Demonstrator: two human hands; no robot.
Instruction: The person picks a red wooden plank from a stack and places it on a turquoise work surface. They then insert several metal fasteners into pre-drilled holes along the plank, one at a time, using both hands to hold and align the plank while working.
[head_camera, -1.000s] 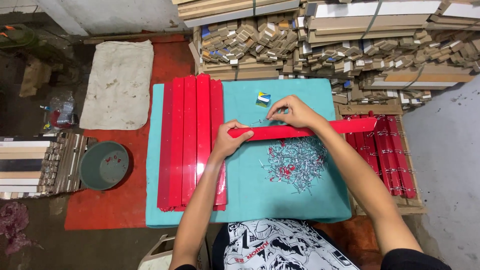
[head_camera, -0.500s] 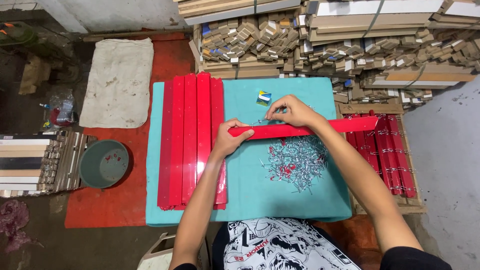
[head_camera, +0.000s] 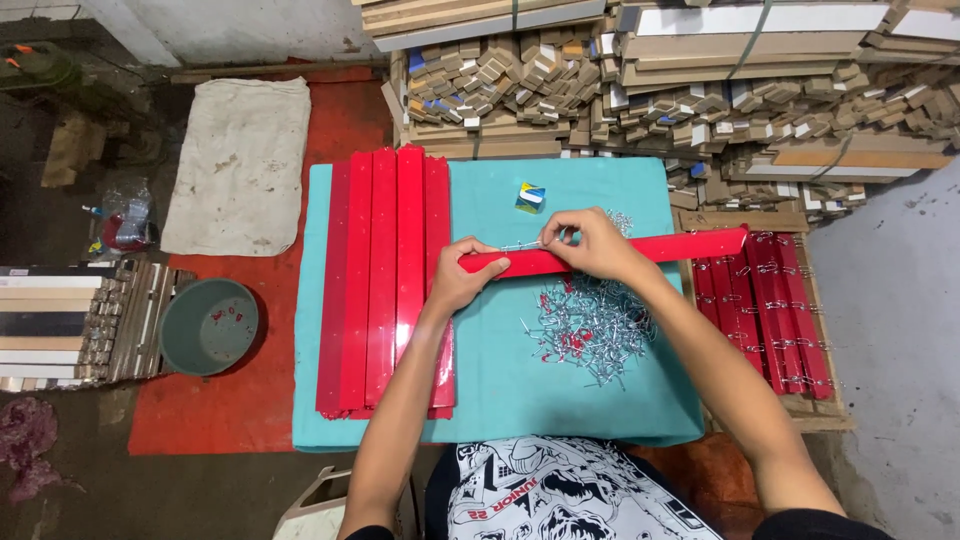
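Observation:
A long red strip (head_camera: 690, 246) lies crosswise over the teal table (head_camera: 500, 390). My left hand (head_camera: 465, 275) holds its left end down. At the strip's middle, my right hand (head_camera: 592, 243) pinches a small metal hook piece against the upper edge. A heap of small metal hooks (head_camera: 590, 325) lies just below the strip. A stack of several long red strips (head_camera: 385, 270) runs lengthwise on the table's left side, under my left wrist.
Finished red strips with metal hooks (head_camera: 765, 305) fill a crate at the right. A small blue-and-yellow box (head_camera: 530, 197) sits on the table's far part. Bundled wooden pieces (head_camera: 680, 85) are piled behind. A green basin (head_camera: 208, 325) and a white sack (head_camera: 240, 165) lie left.
My right hand has shifted slightly left along the strip, with a metal piece now at the strip's upper edge. My left hand stays on the left end.

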